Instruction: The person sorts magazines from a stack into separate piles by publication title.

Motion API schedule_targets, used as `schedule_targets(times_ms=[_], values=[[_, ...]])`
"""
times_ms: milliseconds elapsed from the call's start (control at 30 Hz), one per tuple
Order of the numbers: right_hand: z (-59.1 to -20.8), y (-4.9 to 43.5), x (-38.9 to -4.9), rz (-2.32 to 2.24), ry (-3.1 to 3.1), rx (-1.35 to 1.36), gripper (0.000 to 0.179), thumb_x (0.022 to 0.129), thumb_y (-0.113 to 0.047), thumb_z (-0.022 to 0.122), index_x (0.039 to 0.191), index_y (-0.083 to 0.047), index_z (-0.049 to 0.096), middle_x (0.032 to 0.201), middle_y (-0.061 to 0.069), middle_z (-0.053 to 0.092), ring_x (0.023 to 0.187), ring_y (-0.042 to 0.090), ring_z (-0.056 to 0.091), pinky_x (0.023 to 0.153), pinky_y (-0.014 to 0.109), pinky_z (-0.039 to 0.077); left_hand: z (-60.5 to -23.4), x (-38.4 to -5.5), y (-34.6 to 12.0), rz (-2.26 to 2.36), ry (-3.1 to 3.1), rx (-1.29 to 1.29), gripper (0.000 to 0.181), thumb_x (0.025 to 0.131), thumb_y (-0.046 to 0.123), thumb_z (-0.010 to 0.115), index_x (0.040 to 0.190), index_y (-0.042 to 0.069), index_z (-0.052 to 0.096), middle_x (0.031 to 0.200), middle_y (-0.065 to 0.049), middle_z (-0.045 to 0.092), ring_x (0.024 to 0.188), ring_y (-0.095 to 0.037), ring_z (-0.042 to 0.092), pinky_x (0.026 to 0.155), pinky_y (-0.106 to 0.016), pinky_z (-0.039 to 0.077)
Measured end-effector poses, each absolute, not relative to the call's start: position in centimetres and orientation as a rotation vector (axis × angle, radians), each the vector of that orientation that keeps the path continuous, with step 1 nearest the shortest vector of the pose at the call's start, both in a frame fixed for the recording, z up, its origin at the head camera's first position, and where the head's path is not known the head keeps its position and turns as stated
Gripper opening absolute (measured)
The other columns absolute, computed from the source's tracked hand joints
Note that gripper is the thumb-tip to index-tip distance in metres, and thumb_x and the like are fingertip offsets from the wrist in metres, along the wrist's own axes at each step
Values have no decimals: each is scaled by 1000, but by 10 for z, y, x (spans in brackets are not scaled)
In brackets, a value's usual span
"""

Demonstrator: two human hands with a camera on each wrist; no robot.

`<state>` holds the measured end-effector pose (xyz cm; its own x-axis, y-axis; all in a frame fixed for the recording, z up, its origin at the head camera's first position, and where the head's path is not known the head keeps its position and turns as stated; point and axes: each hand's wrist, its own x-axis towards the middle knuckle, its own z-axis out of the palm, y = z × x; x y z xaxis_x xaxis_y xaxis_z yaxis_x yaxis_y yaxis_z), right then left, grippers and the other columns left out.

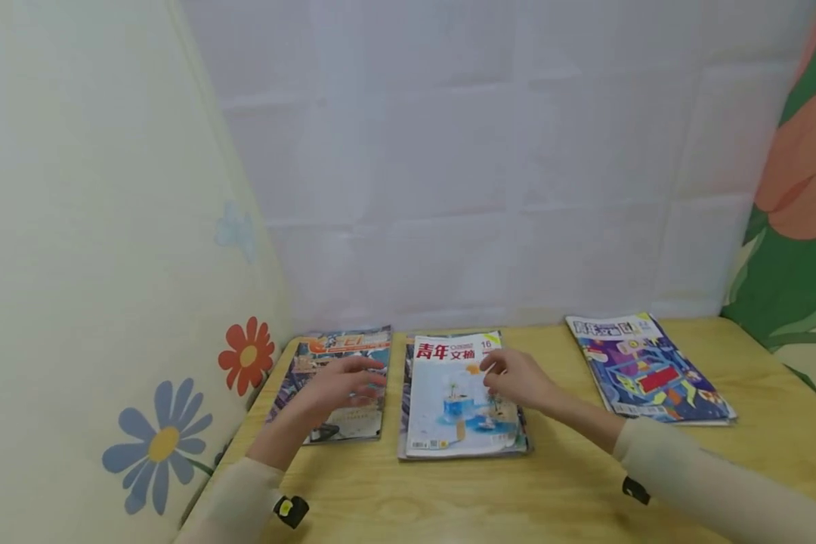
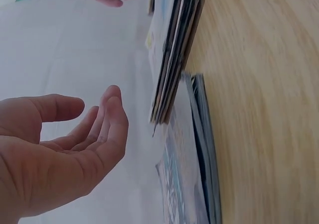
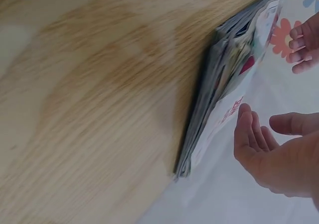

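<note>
Over the left magazine stack (image 1: 363,423) hovers my left hand (image 1: 343,385), its fingers loosely bent with nothing between them. In the left wrist view the same hand (image 2: 75,149) shows a gap between thumb and fingertips. The middle stack has a white-and-blue magazine (image 1: 442,400) with red lettering on top. My right hand (image 1: 517,376) overlaps that cover's right edge in the head view. From the right wrist, the right hand (image 3: 274,154) appears beside the middle stack (image 3: 219,84), thumb apart from the relaxed fingers and holding nothing.
A third stack with a purple magazine (image 1: 646,370) on top lies at the right of the wooden table (image 1: 462,499). White sheeting (image 1: 483,166) hangs behind. A flower-painted wall (image 1: 109,264) stands along the left side.
</note>
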<state>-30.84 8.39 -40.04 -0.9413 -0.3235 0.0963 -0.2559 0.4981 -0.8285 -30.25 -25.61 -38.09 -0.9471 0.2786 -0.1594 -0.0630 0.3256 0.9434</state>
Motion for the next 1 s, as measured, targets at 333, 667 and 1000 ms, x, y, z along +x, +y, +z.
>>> schedule_targets(times_ms=[333,667,1000], values=[[-412,110,-309,-1330,2742,-444,20,87,2,65,106,6,69,88,7,64,79,20,61,68,33,56,-396,-295,-226,1676,2240,177,43,106,13,53,144,-7,48,131,-24,60,109,-35,64,92,-48,54],[-420,114,-310,-1331,2701,-347,25,77,6,70,102,8,69,86,7,64,80,20,60,68,33,54,-406,-291,-210,1548,2347,87,52,102,12,55,150,-5,43,140,-26,54,115,-35,62,97,-51,50],[-426,117,-307,-1402,2635,-220,30,83,5,70,111,14,67,85,9,65,75,18,63,66,31,56,-400,-296,-203,1510,2302,113,55,103,15,56,150,-7,41,143,-27,51,126,-41,54,101,-51,47]])
